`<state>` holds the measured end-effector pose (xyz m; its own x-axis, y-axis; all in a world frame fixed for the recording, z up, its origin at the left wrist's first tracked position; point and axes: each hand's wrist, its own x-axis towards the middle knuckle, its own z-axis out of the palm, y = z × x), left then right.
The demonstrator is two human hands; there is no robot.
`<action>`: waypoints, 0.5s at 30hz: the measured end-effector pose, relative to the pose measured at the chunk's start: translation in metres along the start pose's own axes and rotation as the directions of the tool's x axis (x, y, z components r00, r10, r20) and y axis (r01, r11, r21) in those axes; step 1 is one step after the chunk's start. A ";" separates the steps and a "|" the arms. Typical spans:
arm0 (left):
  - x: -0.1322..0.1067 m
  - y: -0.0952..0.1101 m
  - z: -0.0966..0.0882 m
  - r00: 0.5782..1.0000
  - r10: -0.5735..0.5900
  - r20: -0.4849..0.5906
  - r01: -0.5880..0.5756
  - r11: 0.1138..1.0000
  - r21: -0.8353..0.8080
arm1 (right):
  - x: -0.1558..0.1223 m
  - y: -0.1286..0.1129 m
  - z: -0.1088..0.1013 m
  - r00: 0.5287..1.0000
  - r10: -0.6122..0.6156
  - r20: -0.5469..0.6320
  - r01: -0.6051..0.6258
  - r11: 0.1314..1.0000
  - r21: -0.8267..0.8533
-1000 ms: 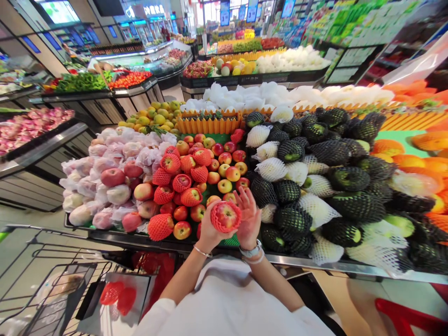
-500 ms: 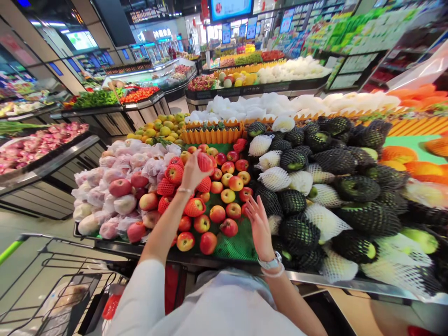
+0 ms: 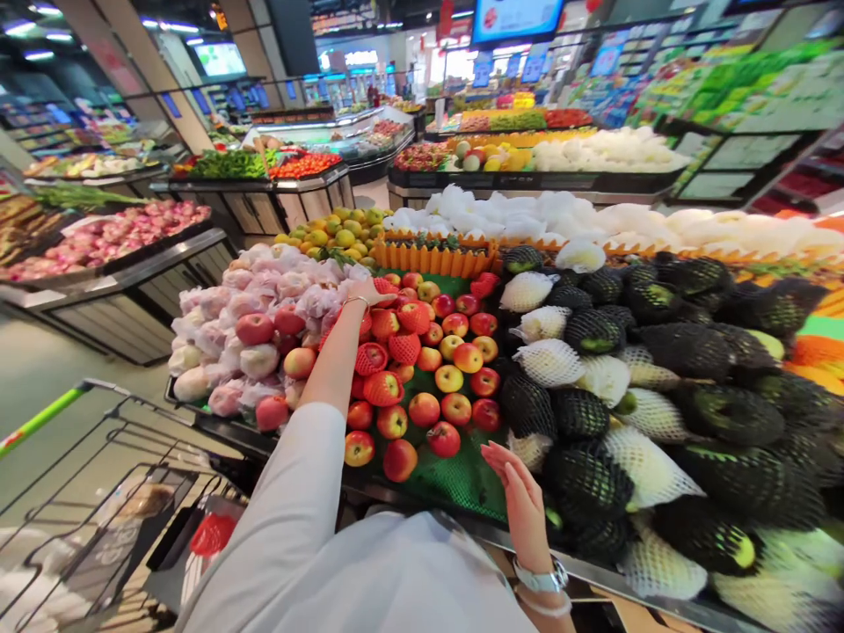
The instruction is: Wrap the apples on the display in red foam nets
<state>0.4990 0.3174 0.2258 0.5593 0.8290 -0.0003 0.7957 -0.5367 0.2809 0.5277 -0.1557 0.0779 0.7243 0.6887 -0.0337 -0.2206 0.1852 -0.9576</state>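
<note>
My left hand (image 3: 367,293) reaches to the back of the apple display, its thumb side against an apple in a red foam net (image 3: 385,286). The hand is closed around this apple, though the fingers are partly hidden. Nearby lie several more net-wrapped apples (image 3: 384,388) and bare red-yellow apples (image 3: 424,410) on a green mat (image 3: 462,479). Near the front edge, my right hand (image 3: 524,503) hovers with fingers stretched and nothing in it. It is beside melon-like fruit in black foam nets (image 3: 589,479).
Bagged pinkish fruit (image 3: 224,330) is piled to the left, with yellow-green fruit (image 3: 343,230) behind. An orange fence (image 3: 435,256) borders the back. White-netted fruit (image 3: 650,464) lies among the black-netted ones. A shopping cart (image 3: 109,440) stands at lower left.
My left hand has moved back and left among the netted apples. My right hand has drawn lower, toward the front edge. The view has shifted left.
</note>
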 end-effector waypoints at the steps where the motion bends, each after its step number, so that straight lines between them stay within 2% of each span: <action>1: 0.000 -0.003 -0.002 1.000 0.008 0.027 -0.008 1.000 -0.008 | 0.000 0.001 0.002 1.000 0.009 0.001 -0.009 1.000 0.010; 4: -0.005 -0.011 -0.011 0.998 0.038 0.040 -0.036 0.998 -0.050 | -0.001 0.001 0.009 0.999 0.040 0.019 -0.040 0.999 0.012; 6: -0.017 -0.024 -0.024 0.993 0.098 -0.069 -0.103 0.992 -0.073 | -0.002 -0.001 0.013 0.998 0.045 0.035 -0.045 0.999 0.003; 8: -0.046 -0.048 -0.044 0.944 0.237 -0.228 -0.256 0.965 -0.057 | -0.003 -0.003 0.016 0.999 0.030 0.035 -0.030 1.000 0.004; 10: -0.100 -0.087 -0.064 0.873 0.323 -0.365 -0.349 0.937 -0.007 | -0.002 -0.002 0.019 0.999 0.025 0.021 -0.025 1.000 0.010; 12: -0.177 -0.135 -0.073 0.829 0.252 -0.499 -0.293 0.956 -0.004 | -0.001 0.002 0.022 0.999 0.039 -0.001 -0.039 0.999 0.015; 13: -0.222 -0.160 -0.070 0.800 0.154 -0.581 -0.215 0.976 -0.037 | 0.000 0.005 0.025 0.999 0.045 -0.012 -0.045 0.999 0.017; 14: -0.268 -0.185 -0.061 0.751 0.014 -0.660 -0.109 0.989 -0.103 | 0.001 0.007 0.028 0.999 0.045 -0.020 -0.044 0.999 0.017; 15: -0.314 -0.206 -0.046 0.672 -0.170 -0.721 0.026 0.978 -0.206 | 0.001 0.009 0.033 0.999 0.032 -0.024 -0.032 0.999 0.017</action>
<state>0.1488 0.1749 0.2120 0.0725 0.7614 0.6442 0.7448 -0.4709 0.4728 0.5050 -0.1301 0.0785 0.7323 0.6773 -0.0711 -0.2544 0.1752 -0.9511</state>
